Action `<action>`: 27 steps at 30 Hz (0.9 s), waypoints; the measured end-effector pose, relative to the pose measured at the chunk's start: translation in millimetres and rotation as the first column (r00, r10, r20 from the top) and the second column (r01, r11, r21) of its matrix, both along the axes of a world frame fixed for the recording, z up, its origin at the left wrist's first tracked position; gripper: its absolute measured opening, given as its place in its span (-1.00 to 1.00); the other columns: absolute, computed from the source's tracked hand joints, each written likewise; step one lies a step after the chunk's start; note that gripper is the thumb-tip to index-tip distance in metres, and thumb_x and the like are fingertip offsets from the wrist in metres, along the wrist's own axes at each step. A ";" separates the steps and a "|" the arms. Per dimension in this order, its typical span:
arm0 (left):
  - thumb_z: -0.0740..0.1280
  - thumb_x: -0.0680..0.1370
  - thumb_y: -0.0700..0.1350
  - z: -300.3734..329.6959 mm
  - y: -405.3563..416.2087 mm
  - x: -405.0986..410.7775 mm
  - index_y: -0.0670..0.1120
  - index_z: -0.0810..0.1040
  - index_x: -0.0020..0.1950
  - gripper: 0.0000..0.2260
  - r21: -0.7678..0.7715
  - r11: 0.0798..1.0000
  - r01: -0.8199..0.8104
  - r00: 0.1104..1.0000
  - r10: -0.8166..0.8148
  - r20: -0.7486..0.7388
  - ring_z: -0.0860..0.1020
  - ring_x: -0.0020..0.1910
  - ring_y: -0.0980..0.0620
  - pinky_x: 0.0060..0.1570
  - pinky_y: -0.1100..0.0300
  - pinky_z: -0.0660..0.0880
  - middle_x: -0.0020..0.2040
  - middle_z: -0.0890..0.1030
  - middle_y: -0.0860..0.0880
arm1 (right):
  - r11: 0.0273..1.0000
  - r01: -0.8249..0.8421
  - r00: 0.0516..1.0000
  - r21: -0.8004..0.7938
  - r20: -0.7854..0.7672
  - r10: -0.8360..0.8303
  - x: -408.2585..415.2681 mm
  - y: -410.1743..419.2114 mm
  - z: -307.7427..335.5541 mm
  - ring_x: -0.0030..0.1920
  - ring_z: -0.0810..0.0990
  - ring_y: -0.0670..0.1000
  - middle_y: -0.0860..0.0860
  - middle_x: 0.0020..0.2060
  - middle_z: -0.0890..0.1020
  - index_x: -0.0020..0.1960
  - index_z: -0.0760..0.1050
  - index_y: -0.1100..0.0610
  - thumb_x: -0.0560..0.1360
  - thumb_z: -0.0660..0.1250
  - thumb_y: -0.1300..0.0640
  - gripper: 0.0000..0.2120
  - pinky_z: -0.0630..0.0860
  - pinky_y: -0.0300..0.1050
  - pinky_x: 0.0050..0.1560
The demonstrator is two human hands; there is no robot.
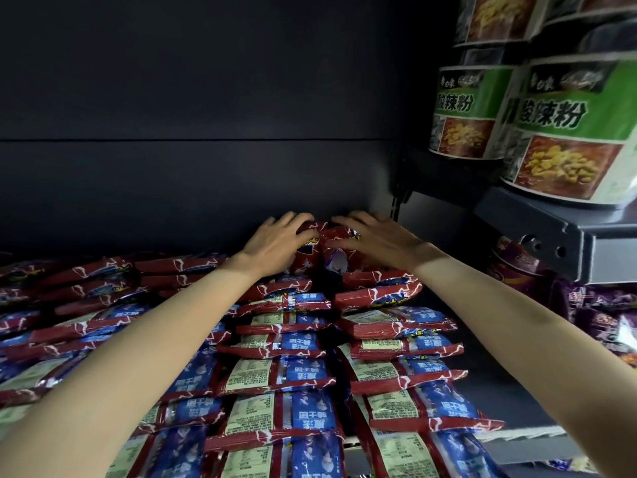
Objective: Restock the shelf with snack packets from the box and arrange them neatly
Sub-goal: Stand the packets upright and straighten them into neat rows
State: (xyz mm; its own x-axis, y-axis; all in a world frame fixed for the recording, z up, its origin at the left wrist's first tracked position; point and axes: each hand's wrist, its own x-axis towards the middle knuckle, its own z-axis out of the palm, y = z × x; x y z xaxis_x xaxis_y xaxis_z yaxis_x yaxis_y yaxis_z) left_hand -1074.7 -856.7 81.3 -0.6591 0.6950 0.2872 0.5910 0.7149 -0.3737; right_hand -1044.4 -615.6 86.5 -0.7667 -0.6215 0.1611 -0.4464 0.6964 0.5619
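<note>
Both hands work at the back of the shelf [537, 439]: the left hand [275, 241] and the right hand [375, 236] each curl their fingers over an upright red snack packet [339, 251] behind the rows. This looks like the arranging step; next, I think, is to press these packets straight and let go

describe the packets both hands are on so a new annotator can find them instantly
Follow the rows of red-and-blue snack packets to the dark back wall. There the left hand and right hand meet on two red packets. Only these stand upright; neighbours lie flat.
</note>
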 end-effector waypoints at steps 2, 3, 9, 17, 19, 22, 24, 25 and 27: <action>0.37 0.45 -0.29 1.2 1.6 -0.7 0.03 0.22 0.48 -0.34 -0.012 1.000 -0.001 1.000 0.001 0.004 0.23 0.38 -0.07 0.13 0.00 0.43 0.46 0.18 -0.05 | 0.999 0.007 1.000 0.054 0.020 -0.009 0.8 -1.2 1.0 0.42 0.19 0.17 0.09 0.52 0.05 0.52 0.04 -0.16 0.48 0.24 0.38 -0.22 0.33 0.10 0.29; 0.36 0.44 -0.32 1.9 1.6 -0.9 0.04 0.19 0.49 -0.30 -0.022 1.000 -0.008 1.000 0.008 -0.003 0.24 0.36 -0.07 0.10 0.01 0.44 0.45 0.20 -0.05 | 0.997 0.027 0.999 0.069 0.016 -0.028 0.3 -1.8 1.8 0.40 0.21 0.16 0.09 0.52 0.07 0.53 0.03 -0.14 0.49 0.24 0.37 -0.23 0.33 0.08 0.28; 0.35 0.40 -0.41 0.5 -3.9 0.6 0.07 0.11 0.53 -0.19 -0.045 0.998 -0.048 0.999 0.048 -0.013 0.30 0.30 -0.07 0.04 0.08 0.42 0.40 0.25 -0.06 | 0.990 0.123 0.990 0.070 -0.072 -0.118 -5.0 6.8 -1.7 0.30 0.34 0.11 0.07 0.42 0.28 0.53 0.07 0.00 0.46 0.33 0.30 -0.25 0.38 0.02 0.22; 0.34 0.41 -0.39 6.4 8.0 -0.1 0.10 0.07 0.52 -0.19 -0.097 0.991 -0.091 0.996 0.088 -0.035 0.30 0.27 -0.08 -0.06 0.13 0.41 0.39 0.23 -0.06 | 0.995 0.099 0.995 0.028 0.004 -0.099 -4.3 0.8 -2.5 0.43 0.18 0.13 0.07 0.51 0.08 0.55 -0.01 -0.03 0.48 0.26 0.36 -0.23 0.28 0.04 0.29; 0.33 0.44 -0.35 5.2 7.5 -0.2 0.10 0.13 0.50 -0.26 -0.055 0.996 -0.077 0.997 0.077 0.000 0.30 0.26 -0.08 -0.03 0.10 0.43 0.37 0.25 -0.05 | 0.996 0.074 0.997 -0.055 0.036 -0.072 -1.0 2.7 -0.3 0.44 0.16 0.14 0.08 0.51 0.07 0.53 0.09 -0.05 0.46 0.30 0.33 -0.25 0.30 0.07 0.31; 0.31 0.51 -0.22 10.4 9.5 6.5 0.05 0.25 0.47 -0.45 0.036 0.997 -0.064 0.995 0.061 0.079 0.28 0.31 -0.06 0.07 0.05 0.43 0.39 0.26 -0.04 | 0.978 0.031 0.999 -0.205 0.026 -0.026 4.3 2.5 5.1 0.43 0.18 0.14 0.09 0.49 0.14 0.44 0.29 -0.05 0.44 0.39 0.20 -0.37 0.34 0.11 0.29; 0.29 0.55 -0.12 19.1 9.8 15.6 0.01 0.32 0.44 -0.55 0.101 0.994 -0.049 0.993 0.038 0.110 0.29 0.32 -0.04 0.13 0.05 0.43 0.37 0.32 -0.03 | 0.954 -0.002 1.000 -0.301 0.013 0.006 8.2 -0.7 10.6 0.39 0.25 0.15 0.10 0.41 0.27 0.38 0.39 0.01 0.45 0.39 0.16 -0.49 0.37 0.14 0.27; 0.27 0.56 -0.08 24.5 8.3 22.0 0.01 0.35 0.41 -0.59 0.135 0.990 -0.040 0.993 0.024 0.120 0.32 0.30 -0.02 0.12 0.05 0.45 0.33 0.37 -0.02 | 0.938 -0.040 0.999 -0.345 -0.008 0.040 10.2 -3.3 13.0 0.34 0.32 0.16 0.12 0.33 0.36 0.33 0.44 0.06 0.44 0.39 0.17 -0.54 0.41 0.15 0.25; 0.24 0.59 -0.05 35.6 -0.9 38.2 0.01 0.42 0.35 -0.68 0.212 0.976 -0.053 0.986 0.018 0.163 0.43 0.21 0.00 0.07 0.04 0.49 0.23 0.49 0.01 | 0.899 -0.131 0.991 -0.419 -0.078 0.108 14.7 -10.4 16.7 0.21 0.45 0.17 0.14 0.14 0.50 0.24 0.51 0.14 0.41 0.39 0.22 -0.61 0.48 0.17 0.15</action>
State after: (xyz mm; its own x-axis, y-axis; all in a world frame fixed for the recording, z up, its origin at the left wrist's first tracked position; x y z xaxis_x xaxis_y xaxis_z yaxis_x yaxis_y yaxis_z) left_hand -1036.5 -857.6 117.0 -0.7315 0.6038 0.3168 0.6033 0.7896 -0.1119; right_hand -1029.7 -625.9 103.2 -0.6745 -0.5729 0.4657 -0.5197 0.8164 0.2517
